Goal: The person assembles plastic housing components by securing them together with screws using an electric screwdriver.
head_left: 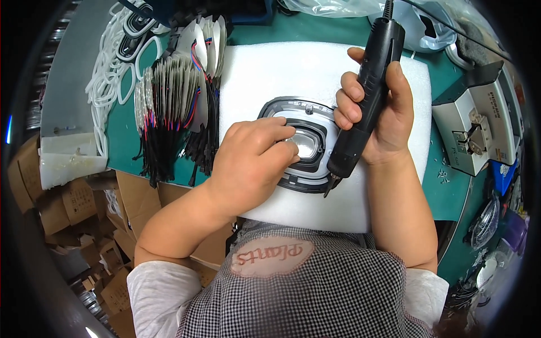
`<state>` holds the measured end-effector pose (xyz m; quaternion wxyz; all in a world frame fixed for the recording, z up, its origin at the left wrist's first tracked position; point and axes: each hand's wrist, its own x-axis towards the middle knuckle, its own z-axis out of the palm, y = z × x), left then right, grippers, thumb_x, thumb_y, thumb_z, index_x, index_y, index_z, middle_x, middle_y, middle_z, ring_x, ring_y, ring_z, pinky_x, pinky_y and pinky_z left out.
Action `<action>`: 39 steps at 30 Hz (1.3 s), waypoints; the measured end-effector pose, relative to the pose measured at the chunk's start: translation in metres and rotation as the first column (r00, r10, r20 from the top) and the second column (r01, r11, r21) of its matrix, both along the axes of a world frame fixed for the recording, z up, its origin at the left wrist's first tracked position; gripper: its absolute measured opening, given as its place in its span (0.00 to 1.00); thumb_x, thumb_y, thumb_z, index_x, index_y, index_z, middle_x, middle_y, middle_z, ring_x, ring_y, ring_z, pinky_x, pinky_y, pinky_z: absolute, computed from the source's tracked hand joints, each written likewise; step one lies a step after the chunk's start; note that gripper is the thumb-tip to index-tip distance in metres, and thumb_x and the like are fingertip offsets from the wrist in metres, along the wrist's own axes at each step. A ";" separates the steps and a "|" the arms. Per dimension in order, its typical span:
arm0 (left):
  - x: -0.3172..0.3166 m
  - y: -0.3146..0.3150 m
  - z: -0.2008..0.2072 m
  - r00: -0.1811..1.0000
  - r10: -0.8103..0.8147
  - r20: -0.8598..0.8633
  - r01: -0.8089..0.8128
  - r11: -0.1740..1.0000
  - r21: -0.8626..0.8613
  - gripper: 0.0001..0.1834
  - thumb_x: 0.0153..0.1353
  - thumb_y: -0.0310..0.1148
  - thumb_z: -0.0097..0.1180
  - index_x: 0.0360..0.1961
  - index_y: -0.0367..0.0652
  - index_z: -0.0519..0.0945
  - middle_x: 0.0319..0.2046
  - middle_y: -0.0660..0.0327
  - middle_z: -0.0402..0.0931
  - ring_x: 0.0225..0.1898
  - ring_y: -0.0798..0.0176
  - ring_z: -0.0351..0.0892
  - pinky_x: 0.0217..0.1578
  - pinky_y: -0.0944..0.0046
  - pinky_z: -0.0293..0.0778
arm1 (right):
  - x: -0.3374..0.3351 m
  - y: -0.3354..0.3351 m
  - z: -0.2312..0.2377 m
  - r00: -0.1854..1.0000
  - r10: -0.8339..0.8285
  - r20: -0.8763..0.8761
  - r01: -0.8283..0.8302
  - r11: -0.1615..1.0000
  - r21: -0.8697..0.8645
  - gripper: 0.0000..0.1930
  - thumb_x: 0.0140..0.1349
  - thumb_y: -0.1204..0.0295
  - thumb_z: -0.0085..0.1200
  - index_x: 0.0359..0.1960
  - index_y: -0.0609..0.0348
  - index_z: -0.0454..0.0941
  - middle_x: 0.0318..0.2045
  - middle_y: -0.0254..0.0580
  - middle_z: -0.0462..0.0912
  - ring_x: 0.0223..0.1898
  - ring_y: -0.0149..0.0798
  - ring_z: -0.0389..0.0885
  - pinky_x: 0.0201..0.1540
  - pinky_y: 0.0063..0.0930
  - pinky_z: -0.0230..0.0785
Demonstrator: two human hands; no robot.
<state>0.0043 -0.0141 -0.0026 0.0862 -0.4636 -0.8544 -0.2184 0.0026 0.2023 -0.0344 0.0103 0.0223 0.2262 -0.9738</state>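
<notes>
My right hand is wrapped round a black electric screwdriver, tilted with its bit pointing down toward me. The bit is just past the right edge of a rounded grey-and-black plastic housing, apart from it. Inside the housing sit a black oval ring and a clear, shiny lens-like centre. My left hand reaches over the housing's left side, fingers bent together at the ring. Whatever is between those fingertips, if anything, is hidden. Beneath the housing lies a white foam sheet.
Left of the foam, a stack of thin silvery plates with black, red and blue leads covers the green mat. White cables lie farther left. A screw feeder stands right, with loose screws nearby. Cardboard boxes are at lower left.
</notes>
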 end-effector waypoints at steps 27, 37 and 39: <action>0.024 0.004 0.023 0.998 -0.041 -0.053 0.015 0.908 -0.420 0.36 0.41 0.53 0.65 0.54 0.51 0.78 0.52 0.57 0.75 0.66 0.46 0.61 0.67 0.45 0.49 | 0.001 -0.001 -0.001 1.000 0.011 -0.017 -0.011 0.999 -0.044 0.28 0.67 0.49 0.46 0.54 0.63 0.66 0.24 0.40 0.73 0.20 0.32 0.75 0.22 0.27 0.73; 0.018 0.014 0.039 0.985 -0.159 -0.067 0.091 0.811 -0.578 0.34 0.47 0.50 0.62 0.53 0.42 0.78 0.47 0.49 0.79 0.64 0.45 0.66 0.69 0.45 0.45 | 0.004 0.002 -0.001 0.999 0.035 -0.036 -0.035 0.999 -0.007 0.32 0.68 0.48 0.45 0.61 0.62 0.61 0.26 0.38 0.68 0.21 0.32 0.69 0.24 0.28 0.69; 0.017 0.014 0.041 0.982 -0.180 -0.054 0.112 0.793 -0.598 0.33 0.47 0.49 0.62 0.52 0.41 0.78 0.46 0.49 0.80 0.63 0.46 0.67 0.69 0.45 0.45 | 0.006 0.001 -0.002 0.999 0.035 -0.030 -0.035 0.999 -0.013 0.32 0.68 0.48 0.44 0.61 0.62 0.61 0.26 0.38 0.68 0.21 0.32 0.69 0.24 0.28 0.69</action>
